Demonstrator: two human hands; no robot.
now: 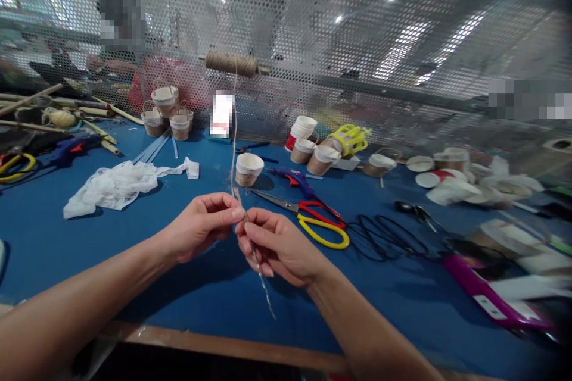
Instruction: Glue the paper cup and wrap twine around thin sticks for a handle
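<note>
My left hand (pixel 201 223) pinches a strand of brown twine (pixel 234 137) between thumb and fingers. The strand runs up to a twine spool (pixel 230 63) mounted on the mesh panel. Touching it at the fingertips, my right hand (pixel 281 244) is closed round a thin, twisted, wire-like length (pixel 262 278), whose lower end slants down over the blue tabletop. Where twine and wire meet is hidden by my fingers. Just beyond my hands stands a small paper cup (pixel 249 170) with a brown wrapped side. Scissors (pixel 319 220) with red and yellow handles lie beyond my right hand.
White lace fabric (pixel 118 184) lies left, near several wrapped cups (pixel 165 101). A blue glue gun (pixel 295 180), black cable (pixel 384 238), and purple tool (pixel 491 292) lie right. Perforated mesh (pixel 286 18) closes off the table's back; its wooden front edge (pixel 201 342) is near me.
</note>
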